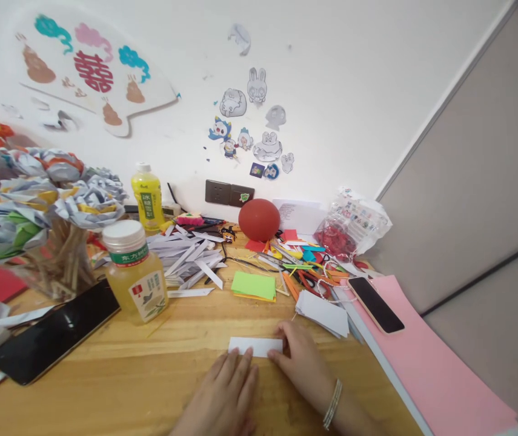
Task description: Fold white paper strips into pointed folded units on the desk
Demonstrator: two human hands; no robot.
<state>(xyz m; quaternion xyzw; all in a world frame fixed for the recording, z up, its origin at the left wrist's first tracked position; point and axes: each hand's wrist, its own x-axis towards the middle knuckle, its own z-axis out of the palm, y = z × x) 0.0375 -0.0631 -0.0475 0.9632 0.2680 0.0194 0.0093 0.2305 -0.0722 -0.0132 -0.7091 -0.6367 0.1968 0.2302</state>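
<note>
A small white paper strip (pixel 259 346) lies crosswise on the wooden table (pixel 149 375) in front of me. My left hand (pixel 228 390) rests flat with its fingertips on the strip's near left edge, fingers stretched out. At the strip's right end, the thumb and bent fingers of my right hand (pixel 306 366) close on the paper; a beaded bracelet (pixel 332 404) circles that wrist. Just beyond, a stack of white paper slips (pixel 323 312) sits to the right, and a pile of green paper slips (pixel 253 284) lies farther back.
Left stand a drink bottle (pixel 137 278), a yellow bottle (pixel 148 200), paper flowers (pixel 17 206) and a black tablet-like device (pixel 59 333). Folded white strips (pixel 186 257), scissors (pixel 311 281) and a red balloon (pixel 259 219) are behind. A phone (pixel 375 304) lies on pink paper (pixel 435 345) at right.
</note>
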